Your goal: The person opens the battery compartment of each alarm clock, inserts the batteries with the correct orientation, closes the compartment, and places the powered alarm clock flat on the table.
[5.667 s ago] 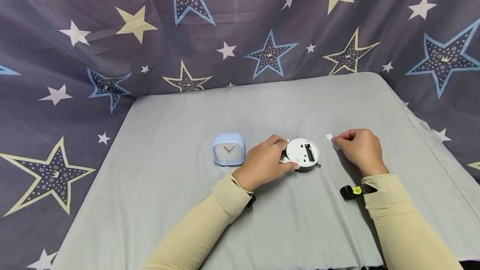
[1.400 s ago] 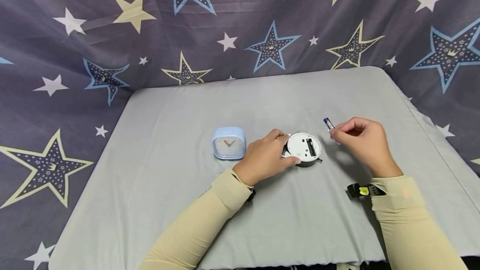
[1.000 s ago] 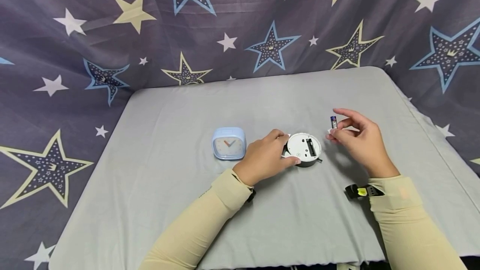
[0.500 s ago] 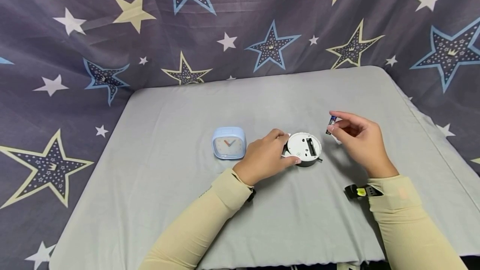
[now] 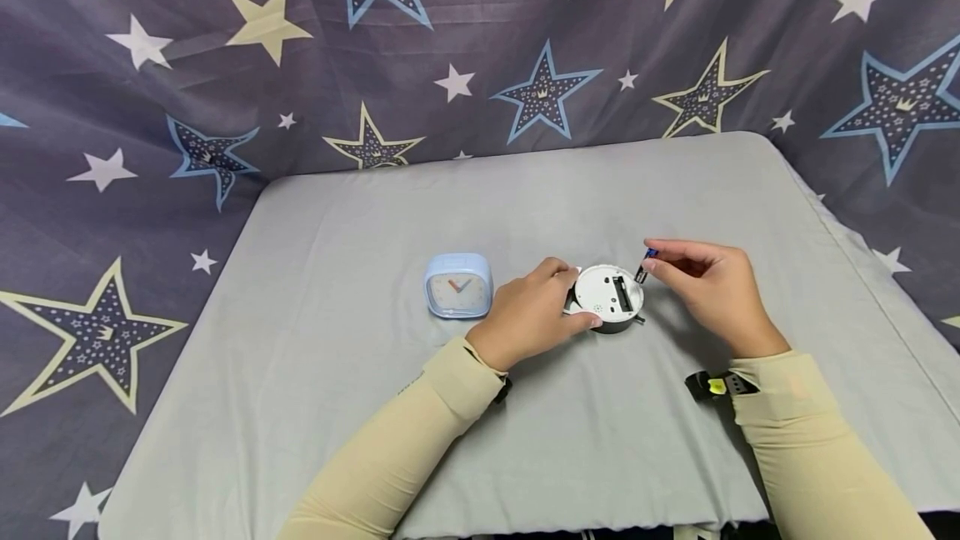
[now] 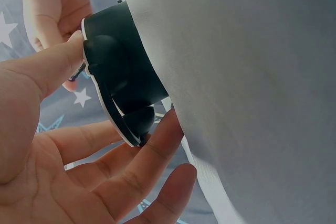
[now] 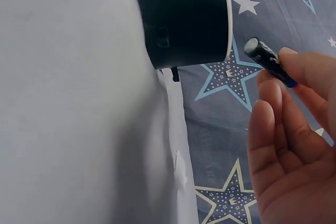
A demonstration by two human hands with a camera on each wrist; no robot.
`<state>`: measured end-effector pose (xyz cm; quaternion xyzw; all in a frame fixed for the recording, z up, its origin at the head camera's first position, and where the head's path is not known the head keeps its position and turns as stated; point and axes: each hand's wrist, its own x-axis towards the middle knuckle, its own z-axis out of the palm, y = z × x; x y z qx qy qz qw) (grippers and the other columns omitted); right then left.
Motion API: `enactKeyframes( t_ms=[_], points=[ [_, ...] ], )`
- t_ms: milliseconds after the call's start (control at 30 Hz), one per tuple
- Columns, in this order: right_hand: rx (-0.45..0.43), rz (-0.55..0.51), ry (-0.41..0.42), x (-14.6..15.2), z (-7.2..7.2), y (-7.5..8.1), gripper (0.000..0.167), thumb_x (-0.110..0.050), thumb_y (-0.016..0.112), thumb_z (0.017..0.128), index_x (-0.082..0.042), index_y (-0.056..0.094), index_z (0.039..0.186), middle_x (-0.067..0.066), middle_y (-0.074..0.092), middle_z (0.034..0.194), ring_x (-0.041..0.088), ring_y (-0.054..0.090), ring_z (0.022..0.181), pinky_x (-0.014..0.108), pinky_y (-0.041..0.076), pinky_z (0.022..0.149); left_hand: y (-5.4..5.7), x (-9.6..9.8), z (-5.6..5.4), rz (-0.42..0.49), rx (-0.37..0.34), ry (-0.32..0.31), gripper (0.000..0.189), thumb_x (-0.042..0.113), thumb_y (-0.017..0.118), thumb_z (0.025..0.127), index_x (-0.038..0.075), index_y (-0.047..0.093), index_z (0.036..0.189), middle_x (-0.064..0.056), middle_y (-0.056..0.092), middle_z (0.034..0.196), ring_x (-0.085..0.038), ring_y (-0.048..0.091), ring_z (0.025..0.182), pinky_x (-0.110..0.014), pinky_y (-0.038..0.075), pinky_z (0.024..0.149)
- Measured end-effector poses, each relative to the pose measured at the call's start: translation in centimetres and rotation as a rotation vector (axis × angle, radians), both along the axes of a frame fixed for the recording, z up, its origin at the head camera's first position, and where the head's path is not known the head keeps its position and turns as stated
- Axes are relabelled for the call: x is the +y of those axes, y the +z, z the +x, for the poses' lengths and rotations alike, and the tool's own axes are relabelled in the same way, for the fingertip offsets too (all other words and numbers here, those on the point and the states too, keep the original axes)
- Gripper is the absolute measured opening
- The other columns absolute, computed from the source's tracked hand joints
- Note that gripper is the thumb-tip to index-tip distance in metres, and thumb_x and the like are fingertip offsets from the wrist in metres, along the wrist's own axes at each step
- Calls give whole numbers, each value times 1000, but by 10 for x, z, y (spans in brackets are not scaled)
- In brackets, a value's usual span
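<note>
A round alarm clock [image 5: 606, 294] with a black body lies with its white back up and its dark battery slot uncovered. My left hand [image 5: 525, 315] grips its left side, with the thumb [image 6: 58, 61] on the rim and fingers around the far side. My right hand [image 5: 708, 286] pinches a small dark battery [image 7: 265, 59] with a blue end between thumb and index finger. The battery is tilted and held just above the clock's right edge, its pale end toward the clock in the right wrist view. The other right fingers are loosely bent below it.
A light blue square clock [image 5: 458, 287] stands to the left of my left hand, facing me. A small white piece [image 7: 180, 171] lies on the grey cloth [image 5: 375, 407]. A star-patterned curtain [image 5: 480, 40] hangs behind and on both sides of the table.
My right hand has turned the battery in its fingers and carried it left to the clock's edge. Several seconds ago it held a white strip. The left hand keeps its hold.
</note>
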<state>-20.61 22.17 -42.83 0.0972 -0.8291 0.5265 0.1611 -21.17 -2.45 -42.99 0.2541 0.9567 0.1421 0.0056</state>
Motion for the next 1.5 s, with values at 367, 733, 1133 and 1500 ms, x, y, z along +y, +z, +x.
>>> enactKeyframes(
  t_ms=[367,733,1133,1500],
  points=[
    [-9,38,6,4,-9,-18,20,-9,81,90,-7,81,110,16,79,106,-4,71,90,11,53,76,0,-1,0,-1,-3,-6,68,60,71,91,19,62,144,1,58,142,-22,72,85,-36,53,60],
    [-4,70,45,4,-11,-24,22,-16,83,89,-12,82,110,8,80,104,-5,71,89,10,52,76,-1,0,0,-9,-10,-4,69,60,70,92,18,61,145,0,58,143,-21,72,87,-36,53,61],
    [5,112,77,3,-12,-28,21,-14,83,88,-14,82,109,5,80,105,-5,70,86,10,52,72,0,0,0,-12,-11,-6,69,60,70,92,17,60,145,-1,58,143,-21,71,85,-36,53,61],
    [-5,148,101,2,-11,-27,23,-16,84,88,-15,82,111,2,80,104,-2,69,83,11,51,70,1,0,0,-13,-13,-5,70,60,70,92,16,60,146,0,58,144,-21,71,82,-35,52,60]
  ],
)
